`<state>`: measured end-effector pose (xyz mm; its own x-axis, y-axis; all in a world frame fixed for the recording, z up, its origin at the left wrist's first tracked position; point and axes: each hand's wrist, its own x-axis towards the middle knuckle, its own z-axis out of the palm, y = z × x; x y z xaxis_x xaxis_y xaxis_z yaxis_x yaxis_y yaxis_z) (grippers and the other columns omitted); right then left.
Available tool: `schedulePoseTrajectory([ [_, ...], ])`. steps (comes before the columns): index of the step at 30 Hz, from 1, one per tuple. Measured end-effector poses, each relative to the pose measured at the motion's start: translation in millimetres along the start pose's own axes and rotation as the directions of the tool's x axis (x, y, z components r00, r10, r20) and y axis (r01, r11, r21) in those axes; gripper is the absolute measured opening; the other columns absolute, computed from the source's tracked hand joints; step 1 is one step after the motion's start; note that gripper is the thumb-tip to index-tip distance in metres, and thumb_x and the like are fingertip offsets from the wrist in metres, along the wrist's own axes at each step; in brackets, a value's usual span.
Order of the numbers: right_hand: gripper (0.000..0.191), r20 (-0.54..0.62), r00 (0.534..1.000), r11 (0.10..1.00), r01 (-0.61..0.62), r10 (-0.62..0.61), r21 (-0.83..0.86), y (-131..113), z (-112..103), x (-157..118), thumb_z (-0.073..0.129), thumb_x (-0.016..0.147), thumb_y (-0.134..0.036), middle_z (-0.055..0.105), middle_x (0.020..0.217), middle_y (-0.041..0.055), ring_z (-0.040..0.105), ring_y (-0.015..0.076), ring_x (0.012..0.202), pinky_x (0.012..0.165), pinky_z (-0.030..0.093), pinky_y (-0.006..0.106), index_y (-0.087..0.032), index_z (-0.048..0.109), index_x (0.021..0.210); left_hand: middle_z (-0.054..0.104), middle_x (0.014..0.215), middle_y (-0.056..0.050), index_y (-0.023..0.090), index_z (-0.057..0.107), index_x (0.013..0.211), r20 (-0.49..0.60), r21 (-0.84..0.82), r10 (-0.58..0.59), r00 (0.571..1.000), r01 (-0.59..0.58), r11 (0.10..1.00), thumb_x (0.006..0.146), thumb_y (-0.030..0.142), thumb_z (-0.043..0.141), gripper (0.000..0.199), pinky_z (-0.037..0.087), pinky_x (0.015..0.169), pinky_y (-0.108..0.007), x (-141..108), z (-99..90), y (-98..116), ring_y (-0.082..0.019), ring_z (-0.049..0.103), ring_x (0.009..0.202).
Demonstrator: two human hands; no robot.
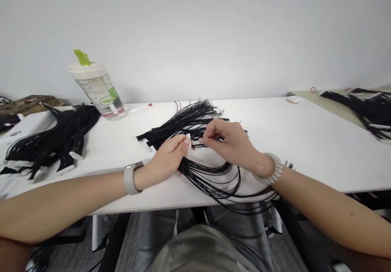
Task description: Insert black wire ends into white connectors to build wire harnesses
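Observation:
My left hand is closed on a small white connector, gripped between thumb and fingers. Below that hand, a bundle of thin black wires loops to the right and hangs over the table's front edge. My right hand is just right of the connector, thumb and index finger pinched together around what looks like the end of a thin black wire. Whether the wire's tip is in the connector I cannot tell. Behind both hands lies a pile of black wires with frayed-looking loose ends, partly hidden by my hands.
A clear bottle with a white lid stands at the back left. Beside it lie black cable bundles with white connectors. More black cables lie on a surface at far right. The white table ends near my lap.

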<state>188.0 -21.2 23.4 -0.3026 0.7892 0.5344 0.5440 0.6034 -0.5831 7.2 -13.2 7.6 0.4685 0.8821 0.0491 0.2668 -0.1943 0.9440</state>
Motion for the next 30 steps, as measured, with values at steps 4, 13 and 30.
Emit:
schedulePoseTrajectory([
  [4, 0.010, -0.003, 1.000, 0.999, -0.019, 0.019, 0.040, 0.7, 0.1, 0.1, 0.056, 0.075, -0.021, 0.057, 0.064, -0.0023, 0.052, 0.0069, 0.058, 0.051, 0.040, 0.018, -0.016, 0.049, 0.069, 0.035, 0.042, 0.008, 0.018, 0.037, 0.061, -0.008, 0.008, -0.008, 1.000, 0.008, 1.000, 0.085, 0.044, 0.038, 0.035, 0.029, 0.031, -0.017, -0.7, 0.4, 1.1, -0.006, 0.038, 0.030],
  [13, 0.010, -0.031, 0.999, 0.999, -0.012, 0.013, 0.038, 1.6, 0.3, 0.3, 0.055, 0.075, -0.021, 0.055, 0.063, -0.0022, 0.050, 0.0069, 0.057, 0.051, 0.039, 0.019, -0.016, 0.049, 0.068, 0.035, 0.041, 0.008, 0.018, 0.037, 0.061, 0.003, -0.031, 0.002, 1.000, -0.001, 1.000, 0.084, 0.044, 0.039, 0.035, 0.029, 0.030, -0.017, -0.9, 0.8, 1.2, -0.005, 0.038, 0.030],
  [30, 0.007, 0.033, 0.999, 0.999, 0.038, -0.038, 0.014, 1.4, -1.4, 0.6, 0.053, 0.072, -0.012, 0.057, 0.064, -0.0025, 0.051, 0.0068, 0.060, 0.054, 0.039, 0.019, -0.016, 0.051, 0.067, 0.036, 0.041, 0.008, 0.017, 0.038, 0.060, 0.008, -0.003, 0.027, 1.000, -0.027, 1.000, 0.086, 0.042, 0.037, 0.037, 0.028, 0.034, -0.018, -1.4, -0.9, -0.2, -0.005, 0.037, 0.031],
])
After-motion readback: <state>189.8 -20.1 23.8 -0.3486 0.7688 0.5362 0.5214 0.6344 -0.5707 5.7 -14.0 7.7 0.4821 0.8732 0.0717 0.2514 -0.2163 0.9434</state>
